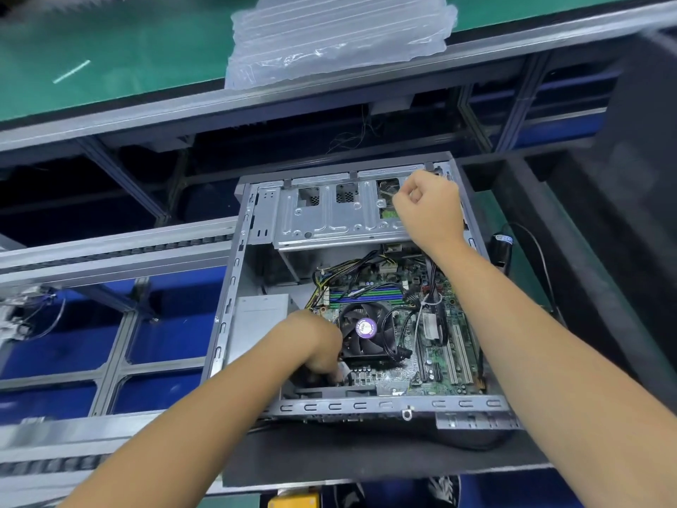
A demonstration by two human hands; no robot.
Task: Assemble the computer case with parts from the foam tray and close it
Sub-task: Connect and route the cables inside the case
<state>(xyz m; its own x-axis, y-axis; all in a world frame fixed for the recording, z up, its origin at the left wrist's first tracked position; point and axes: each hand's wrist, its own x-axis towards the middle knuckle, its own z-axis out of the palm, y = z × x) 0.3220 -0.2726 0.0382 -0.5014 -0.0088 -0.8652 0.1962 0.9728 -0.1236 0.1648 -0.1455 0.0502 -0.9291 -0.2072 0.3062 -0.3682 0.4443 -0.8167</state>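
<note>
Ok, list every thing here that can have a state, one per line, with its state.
computer case: open, side panel off, lying flat on a dark mat.
drive cage: seated at the far end, bays showing.
CPU fan: mounted on the board, blades not blurred.
left hand: reaching down beside the fan, fingers curled; what they hold is hidden.
right hand: fisted at the cage's far right corner, grip unclear.
plastic bag: lying crumpled on the green bench.

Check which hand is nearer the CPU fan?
Left. The left hand is right beside the CPU fan, at its left edge, fingers curled down by the board. The right hand is up at the drive cage, well beyond the fan.
</note>
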